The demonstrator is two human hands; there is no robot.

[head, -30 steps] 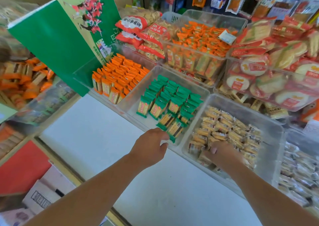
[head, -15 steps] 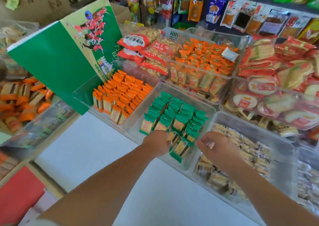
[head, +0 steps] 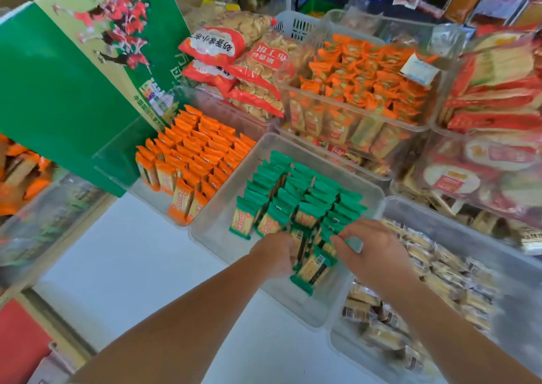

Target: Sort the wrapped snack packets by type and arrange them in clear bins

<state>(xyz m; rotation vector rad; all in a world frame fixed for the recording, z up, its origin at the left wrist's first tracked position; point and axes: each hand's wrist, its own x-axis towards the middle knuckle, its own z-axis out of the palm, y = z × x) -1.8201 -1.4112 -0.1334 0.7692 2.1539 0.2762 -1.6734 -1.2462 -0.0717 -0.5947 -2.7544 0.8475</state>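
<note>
Right hand [head: 372,254] has left the clear plastic bin of pale packets [head: 440,222] and now meets the left hand [head: 274,256], advanced from the near rim, over the green-wrapped snack packets [head: 312,269] in the middle clear plastic bin [head: 217,216].

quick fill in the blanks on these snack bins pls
The left hand and right hand both reach into the middle bin, which holds ___ packets.
The left bin holds neat rows wrapped in ___.
The right arm crosses the pale snacks in the bin on the ___.
Missing: green; orange; right.
</note>
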